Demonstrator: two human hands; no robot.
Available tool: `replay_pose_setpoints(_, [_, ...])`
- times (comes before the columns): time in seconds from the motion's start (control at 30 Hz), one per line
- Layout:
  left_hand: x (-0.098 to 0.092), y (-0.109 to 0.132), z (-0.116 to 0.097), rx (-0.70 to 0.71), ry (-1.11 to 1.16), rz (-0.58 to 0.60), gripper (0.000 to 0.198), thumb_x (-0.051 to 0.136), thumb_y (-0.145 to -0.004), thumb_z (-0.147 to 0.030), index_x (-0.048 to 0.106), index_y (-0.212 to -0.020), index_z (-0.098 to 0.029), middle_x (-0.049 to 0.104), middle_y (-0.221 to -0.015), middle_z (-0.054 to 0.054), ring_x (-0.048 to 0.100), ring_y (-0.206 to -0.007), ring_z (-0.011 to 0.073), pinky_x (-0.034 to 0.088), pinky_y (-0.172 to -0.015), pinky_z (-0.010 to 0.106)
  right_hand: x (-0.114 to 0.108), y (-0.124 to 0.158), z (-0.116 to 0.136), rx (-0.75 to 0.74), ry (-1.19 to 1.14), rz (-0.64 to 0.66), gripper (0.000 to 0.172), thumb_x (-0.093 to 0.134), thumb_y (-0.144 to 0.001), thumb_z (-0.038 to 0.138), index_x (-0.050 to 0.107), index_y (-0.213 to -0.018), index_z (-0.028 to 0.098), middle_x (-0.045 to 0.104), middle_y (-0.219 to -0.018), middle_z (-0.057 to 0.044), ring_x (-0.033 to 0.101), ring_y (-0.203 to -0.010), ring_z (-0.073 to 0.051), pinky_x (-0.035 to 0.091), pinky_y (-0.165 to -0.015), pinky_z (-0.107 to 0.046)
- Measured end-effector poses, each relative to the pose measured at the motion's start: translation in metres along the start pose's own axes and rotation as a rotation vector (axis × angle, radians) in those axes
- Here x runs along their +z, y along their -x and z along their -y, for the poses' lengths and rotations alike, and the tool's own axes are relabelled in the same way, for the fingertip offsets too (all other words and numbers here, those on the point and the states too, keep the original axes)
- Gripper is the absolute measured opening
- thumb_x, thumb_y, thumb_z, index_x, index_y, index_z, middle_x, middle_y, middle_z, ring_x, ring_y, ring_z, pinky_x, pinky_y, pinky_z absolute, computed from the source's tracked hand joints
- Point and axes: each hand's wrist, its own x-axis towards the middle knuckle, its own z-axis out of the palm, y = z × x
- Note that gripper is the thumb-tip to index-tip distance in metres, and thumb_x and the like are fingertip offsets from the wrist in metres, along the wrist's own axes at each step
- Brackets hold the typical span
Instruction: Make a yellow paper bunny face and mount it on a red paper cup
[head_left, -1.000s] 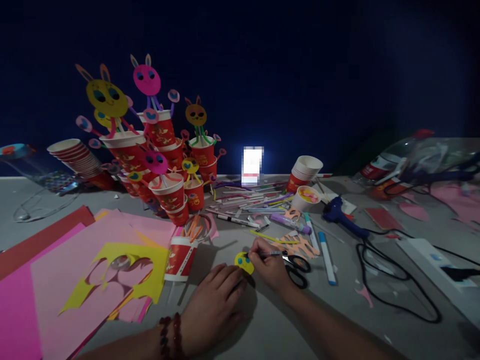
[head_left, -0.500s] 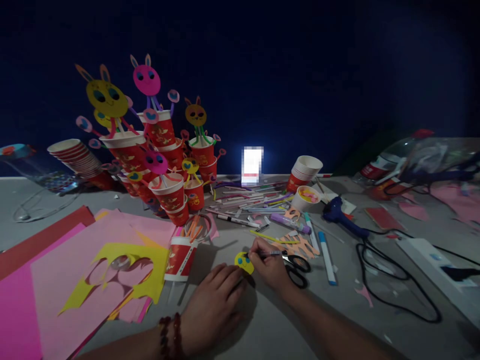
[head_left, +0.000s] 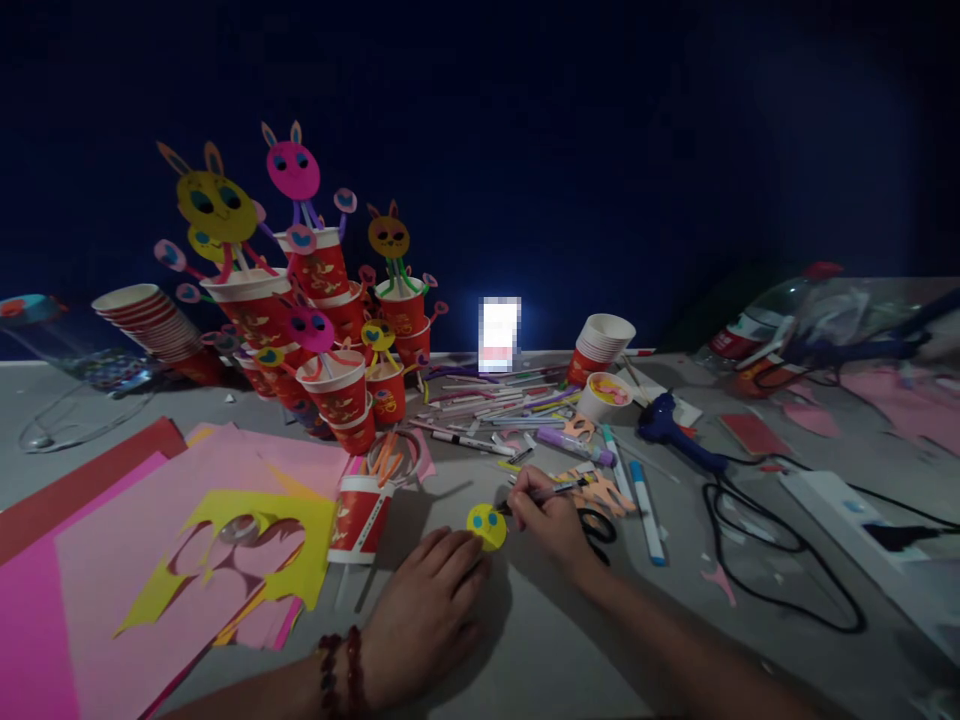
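Right hand (head_left: 551, 525) just slid back a bit, fingers clamped on a slim greyish pen (head_left: 562, 487), so both blue dots on the small round yellow paper face (head_left: 487, 537) show. It's flat on the grey table (head_left: 540, 650), edge under the left hand (head_left: 427, 590), fingers laid together. Looks like drawing's paused; can't tell if the tip's touching.

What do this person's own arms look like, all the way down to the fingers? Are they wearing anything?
Yes! The left arm has two rows of dark reddish beads around the wrist, like bracelets. The right arm has nothing on it that I can see. No sleeves show on either arm, and the fingers have no gloves.
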Motion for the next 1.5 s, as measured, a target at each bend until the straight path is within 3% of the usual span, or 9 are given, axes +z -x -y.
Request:
replay_pose_setpoints(0.23, [0.0007, -0.0003, 0.0008, 0.005, -0.011, 0.018, 0.048, 0.057, -0.091, -0.048, 0.052, -0.128, -0.018, 0.053, -0.14, 0.009, 0.045, -0.129, 0.0268, 0.031, -0.113, 0.043, -0.0106, 0.0037, -0.0066, -0.011, 0.034, 0.008, 0.012, 0.049, -0.075, 0.02, 0.046, -0.063, 0.023, 0.049, -0.051, 0.005, 0.046, -0.05, -0.013, 0.036, -0.052, -0.024])
replay_pose_setpoints(0.63, [-0.0007, -0.0018, 0.0006, 0.009, -0.011, 0.026, 0.047, 0.058, -0.09, -0.045, 0.052, -0.128, -0.017, 0.054, -0.139, 0.01, 0.045, -0.13, 0.0266, 0.031, -0.113, 0.044, -0.0071, 0.0063, -0.0023, -0.081, 0.158, 0.072, 0.013, 0.051, -0.077, 0.019, 0.05, -0.064, 0.022, 0.049, -0.059, 0.004, 0.045, -0.057, -0.014, 0.035, -0.055, -0.025])
replay_pose_setpoints(1.5, [-0.0002, -0.0024, 0.0015, 0.007, -0.006, 0.033, 0.047, 0.058, -0.091, -0.045, 0.052, -0.128, -0.018, 0.055, -0.138, 0.01, 0.046, -0.129, 0.0266, 0.032, -0.113, 0.044, -0.0072, 0.006, -0.0047, -0.086, 0.185, 0.069, 0.012, 0.053, -0.075, 0.019, 0.051, -0.065, 0.022, 0.051, -0.059, 0.004, 0.047, -0.057, -0.014, 0.035, -0.055, -0.024])
